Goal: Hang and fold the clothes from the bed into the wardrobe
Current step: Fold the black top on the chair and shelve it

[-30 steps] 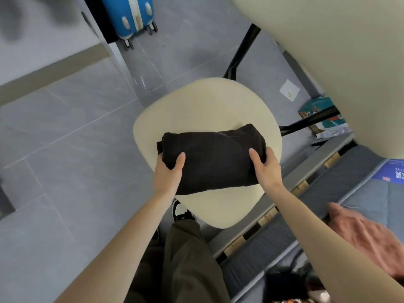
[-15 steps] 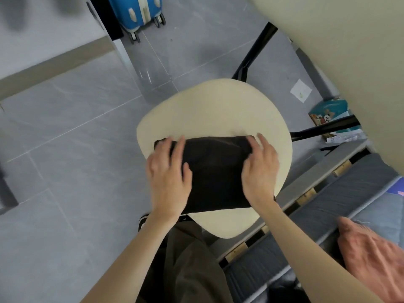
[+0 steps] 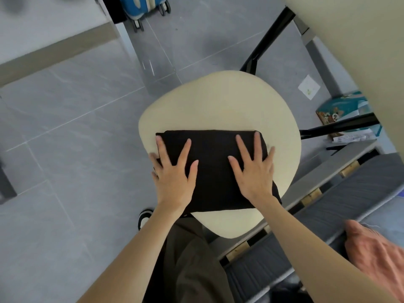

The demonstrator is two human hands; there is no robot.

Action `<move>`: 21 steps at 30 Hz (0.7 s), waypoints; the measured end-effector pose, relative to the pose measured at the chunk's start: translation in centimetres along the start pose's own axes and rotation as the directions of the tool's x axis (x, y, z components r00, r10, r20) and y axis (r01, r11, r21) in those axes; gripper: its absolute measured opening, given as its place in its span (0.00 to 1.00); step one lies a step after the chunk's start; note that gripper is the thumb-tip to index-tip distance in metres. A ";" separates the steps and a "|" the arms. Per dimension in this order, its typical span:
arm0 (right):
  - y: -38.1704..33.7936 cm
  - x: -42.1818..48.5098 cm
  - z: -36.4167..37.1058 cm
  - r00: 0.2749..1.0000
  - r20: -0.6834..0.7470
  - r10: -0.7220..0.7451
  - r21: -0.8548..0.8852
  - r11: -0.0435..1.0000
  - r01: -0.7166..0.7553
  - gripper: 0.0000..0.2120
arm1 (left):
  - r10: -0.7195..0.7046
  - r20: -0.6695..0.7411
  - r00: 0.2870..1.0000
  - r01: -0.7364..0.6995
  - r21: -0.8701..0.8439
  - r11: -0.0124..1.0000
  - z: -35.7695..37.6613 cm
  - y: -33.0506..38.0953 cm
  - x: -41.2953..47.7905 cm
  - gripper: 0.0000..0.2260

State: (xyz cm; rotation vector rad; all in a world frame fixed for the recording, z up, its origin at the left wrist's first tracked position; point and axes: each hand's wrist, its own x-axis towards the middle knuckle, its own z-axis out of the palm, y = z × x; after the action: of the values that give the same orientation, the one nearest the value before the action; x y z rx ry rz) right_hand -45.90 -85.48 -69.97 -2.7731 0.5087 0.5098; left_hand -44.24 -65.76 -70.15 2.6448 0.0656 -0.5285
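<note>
A folded black garment (image 3: pixel 213 169) lies flat on the cream seat of a chair (image 3: pixel 220 101). My left hand (image 3: pixel 175 173) presses on its left part with fingers spread and straight. My right hand (image 3: pixel 254 169) presses on its right part the same way. A pink garment (image 3: pixel 376 252) lies on the grey bed (image 3: pixel 354 197) at the lower right.
The chair's black legs (image 3: pixel 266 40) stand on a grey tiled floor. A blue suitcase (image 3: pixel 142 7) is at the top. A colourful box (image 3: pixel 341 110) and a paper slip (image 3: pixel 308 86) lie on the floor at the right. A cream panel (image 3: pixel 360 40) fills the upper right.
A second ago both hands gripped the ends of the black bundle. They have since laid it down and now press it flat with spread fingers.
</note>
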 end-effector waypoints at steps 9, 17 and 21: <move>1.0 -1.1 -1.2 0.938 0.114 0.328 0.466 0.816 -0.342 0.33 | -0.286 -0.041 0.957 0.230 -0.491 0.841 -0.7 0.7 -1.0 0.29; 1.1 -0.6 -1.4 0.966 0.088 0.241 0.596 0.765 -0.245 0.35 | -0.274 -0.072 0.959 0.169 -0.629 0.759 -0.6 0.5 -0.3 0.29; -0.4 -1.6 -3.5 0.982 0.001 0.191 0.608 0.779 -0.153 0.34 | -0.265 -0.065 0.962 0.149 -0.688 0.710 -2.5 0.6 -0.9 0.27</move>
State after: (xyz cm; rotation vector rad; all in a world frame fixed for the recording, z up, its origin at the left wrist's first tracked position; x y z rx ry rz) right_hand -46.10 -85.82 -66.10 -2.1327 0.7882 0.2345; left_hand -44.10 -65.15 -67.51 1.9451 0.5173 -0.2775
